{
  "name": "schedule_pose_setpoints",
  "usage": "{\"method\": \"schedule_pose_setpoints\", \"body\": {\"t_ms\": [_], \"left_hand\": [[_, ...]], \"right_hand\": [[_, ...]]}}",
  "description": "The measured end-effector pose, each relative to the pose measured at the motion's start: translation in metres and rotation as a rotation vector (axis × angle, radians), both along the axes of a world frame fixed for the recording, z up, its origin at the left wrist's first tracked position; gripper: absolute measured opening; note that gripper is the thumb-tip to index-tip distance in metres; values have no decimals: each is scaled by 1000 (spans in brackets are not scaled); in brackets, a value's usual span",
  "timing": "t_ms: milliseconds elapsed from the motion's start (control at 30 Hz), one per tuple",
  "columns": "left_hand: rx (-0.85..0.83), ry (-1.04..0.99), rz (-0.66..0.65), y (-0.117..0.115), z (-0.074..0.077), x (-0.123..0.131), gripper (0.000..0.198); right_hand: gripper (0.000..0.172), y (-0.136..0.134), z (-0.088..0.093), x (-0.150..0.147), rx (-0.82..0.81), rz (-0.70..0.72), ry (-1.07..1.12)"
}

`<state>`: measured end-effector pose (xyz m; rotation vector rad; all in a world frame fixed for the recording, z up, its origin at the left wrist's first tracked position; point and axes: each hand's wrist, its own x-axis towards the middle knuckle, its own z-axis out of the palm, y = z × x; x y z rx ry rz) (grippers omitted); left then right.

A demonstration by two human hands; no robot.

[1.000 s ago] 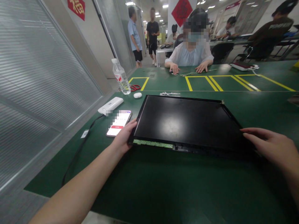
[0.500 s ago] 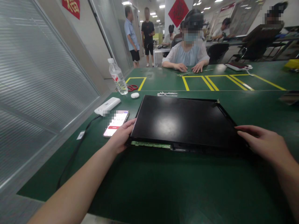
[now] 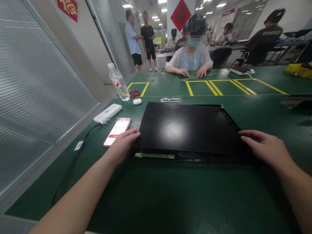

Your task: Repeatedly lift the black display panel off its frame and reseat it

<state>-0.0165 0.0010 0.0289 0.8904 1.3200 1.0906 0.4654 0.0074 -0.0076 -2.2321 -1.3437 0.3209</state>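
A glossy black display panel (image 3: pixel 180 126) lies over a black frame (image 3: pixel 230 118), whose raised rim shows along the far and right sides. A green circuit board strip (image 3: pixel 154 156) runs along the near left edge. At the panel's left side, my left hand (image 3: pixel 123 144) grips the edge, thumb and fingers closed against it. My right hand (image 3: pixel 265 146) pinches the right edge between thumb and forefinger; its lower fingers are partly hidden.
Left of the panel lie a phone (image 3: pixel 114 138) with its screen lit, a white power bank (image 3: pixel 108 113) with a black cable, and a white earbud case (image 3: pixel 137 101). Beyond stand a water bottle (image 3: pixel 118 83) and red-handled scissors (image 3: pixel 134 94). A co-worker (image 3: pixel 188 58) sits opposite.
The camera view has shifted slightly, so everything sits a little further left and lower. Both hands stay on the panel's edges. Slightly more of the frame shows along the near side.
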Motion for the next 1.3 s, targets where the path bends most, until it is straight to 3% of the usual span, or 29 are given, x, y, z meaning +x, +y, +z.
{"method": "schedule_pose_setpoints", "body": {"t_ms": [200,500,733,1033,1167,1300], "left_hand": [[160,35,-117,-3,-4,-6,45],[224,-137,-192,-4,-3,-2,55],[245,-192,-186,-4,-3,1,58],[261,-217,-161,-7,-1,3,70],[282,-211,-131,-5,0,1,68],[300,-219,-130,-4,1,0,60]], "right_hand": [[49,0,-1,0,27,25,13],[59,-1,-5,0,46,-8,113],[59,5,-16,13,107,-21,216],[53,10,-28,19,143,-110,507],[48,7,-19,8,244,-91,635],[56,0,2,1,300,-168,778]]}}
